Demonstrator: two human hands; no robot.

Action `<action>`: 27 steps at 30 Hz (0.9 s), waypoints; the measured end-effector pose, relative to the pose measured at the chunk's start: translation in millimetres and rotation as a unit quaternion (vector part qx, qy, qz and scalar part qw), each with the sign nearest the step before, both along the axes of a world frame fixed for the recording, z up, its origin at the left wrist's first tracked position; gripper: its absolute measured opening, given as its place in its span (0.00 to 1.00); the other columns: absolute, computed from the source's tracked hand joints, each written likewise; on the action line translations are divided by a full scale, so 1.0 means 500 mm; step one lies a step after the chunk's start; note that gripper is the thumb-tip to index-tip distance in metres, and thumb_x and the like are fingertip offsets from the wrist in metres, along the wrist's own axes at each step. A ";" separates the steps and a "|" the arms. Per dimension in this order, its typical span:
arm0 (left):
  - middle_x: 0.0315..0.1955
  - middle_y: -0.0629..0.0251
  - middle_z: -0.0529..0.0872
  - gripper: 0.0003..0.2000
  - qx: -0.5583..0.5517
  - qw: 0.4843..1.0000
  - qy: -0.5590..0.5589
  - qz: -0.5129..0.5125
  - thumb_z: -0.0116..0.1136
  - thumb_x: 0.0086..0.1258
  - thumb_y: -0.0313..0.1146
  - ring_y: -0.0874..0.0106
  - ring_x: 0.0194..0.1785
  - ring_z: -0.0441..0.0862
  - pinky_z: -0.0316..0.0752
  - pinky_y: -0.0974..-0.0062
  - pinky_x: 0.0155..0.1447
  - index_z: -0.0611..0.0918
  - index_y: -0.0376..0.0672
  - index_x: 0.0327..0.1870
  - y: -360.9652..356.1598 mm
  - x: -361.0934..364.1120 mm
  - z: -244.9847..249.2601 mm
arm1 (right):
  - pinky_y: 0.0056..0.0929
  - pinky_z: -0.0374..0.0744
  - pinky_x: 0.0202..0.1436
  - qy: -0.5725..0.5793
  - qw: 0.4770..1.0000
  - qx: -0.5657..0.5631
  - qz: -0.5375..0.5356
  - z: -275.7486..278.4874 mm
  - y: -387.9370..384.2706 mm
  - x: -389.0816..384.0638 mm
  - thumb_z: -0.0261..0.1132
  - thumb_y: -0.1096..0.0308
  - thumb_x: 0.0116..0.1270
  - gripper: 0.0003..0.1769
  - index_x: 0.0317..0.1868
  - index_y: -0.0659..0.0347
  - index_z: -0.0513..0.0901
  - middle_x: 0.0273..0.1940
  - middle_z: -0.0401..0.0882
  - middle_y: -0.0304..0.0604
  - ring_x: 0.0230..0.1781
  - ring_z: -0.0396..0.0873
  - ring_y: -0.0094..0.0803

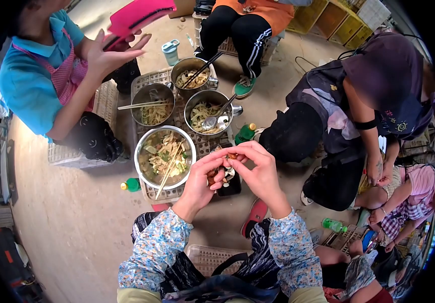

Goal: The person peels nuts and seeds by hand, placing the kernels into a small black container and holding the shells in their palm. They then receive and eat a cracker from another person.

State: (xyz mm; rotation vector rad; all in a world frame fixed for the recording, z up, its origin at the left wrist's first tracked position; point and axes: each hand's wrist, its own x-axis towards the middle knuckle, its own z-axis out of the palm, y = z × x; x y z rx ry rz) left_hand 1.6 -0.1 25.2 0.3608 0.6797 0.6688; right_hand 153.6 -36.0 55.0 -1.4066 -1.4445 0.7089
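Observation:
My left hand (202, 178) is closed around a reddish-brown piece of food (211, 175), whose exact kind I cannot make out. Fingertips of my right hand (259, 169) pinch a small brown bit (232, 156) right beside it. Both hands meet above the near edge of a crate used as a table. Below them, partly covered, is a dark tray or box (231, 188) with pale scraps near it. Left of my hands stands a steel bowl (138, 160) of noodles, with wooden chopsticks (169, 171) resting across it.
Three steel mugs of noodles stand farther back on the crate (149, 194), including one mug (152, 87) with light chopsticks. Green bottles (247, 132) flank it. A blue cup (170, 52) stands behind. People sit around; one in blue holds a pink object (139, 17).

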 end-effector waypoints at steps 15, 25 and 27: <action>0.21 0.76 0.78 0.13 0.157 0.964 0.213 -0.009 0.59 0.66 0.31 0.90 0.16 0.60 0.51 0.89 0.18 0.82 0.38 0.49 -0.003 0.007 0.007 | 0.22 0.81 0.37 0.017 0.997 -0.062 0.033 -0.009 -0.004 0.002 0.65 0.78 0.58 0.13 0.45 0.67 0.82 0.38 0.80 0.46 0.33 0.82 0.29; 0.22 0.76 0.79 0.12 0.210 0.949 0.233 -0.020 0.58 0.66 0.32 0.90 0.16 0.62 0.54 0.90 0.18 0.83 0.37 0.47 -0.005 0.000 -0.002 | 0.21 0.81 0.38 0.005 0.998 -0.058 0.038 -0.015 -0.011 -0.006 0.64 0.79 0.58 0.12 0.44 0.68 0.82 0.39 0.80 0.45 0.34 0.82 0.27; 0.21 0.76 0.79 0.12 0.216 0.949 0.228 -0.010 0.59 0.66 0.32 0.90 0.16 0.62 0.54 0.90 0.18 0.83 0.37 0.47 -0.005 0.001 0.000 | 0.22 0.82 0.38 -0.055 0.997 -0.028 0.044 -0.020 -0.013 -0.009 0.64 0.80 0.56 0.14 0.45 0.68 0.81 0.39 0.79 0.45 0.34 0.82 0.28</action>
